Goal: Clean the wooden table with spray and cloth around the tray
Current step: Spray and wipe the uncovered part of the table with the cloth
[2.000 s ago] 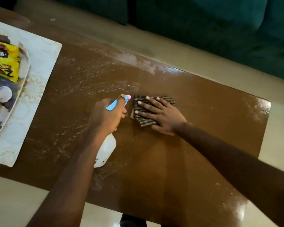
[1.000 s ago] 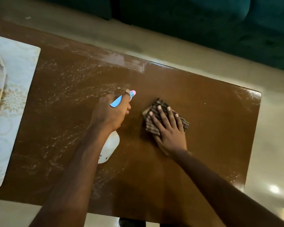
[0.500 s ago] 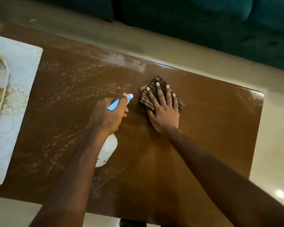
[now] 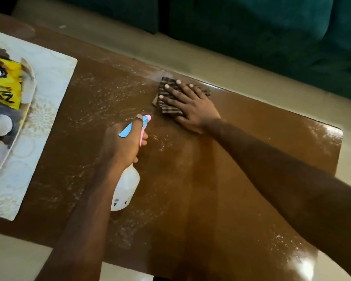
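My left hand grips the neck of a white spray bottle with a blue and pink trigger head, held over the middle of the wooden table. My right hand presses flat, fingers spread, on a dark striped cloth near the table's far edge. White spray streaks cover the wood to the left of the cloth. The tray sits at the far left on a pale patterned mat, holding a yellow packet and other items.
A dark green sofa runs along the far side, beyond a strip of beige floor. The table's right end is glossy and the near edge drops to the floor.
My right hand has slid the cloth away from me and leftward, up to the table's far edge. The left hand and bottle have stayed about where they were.
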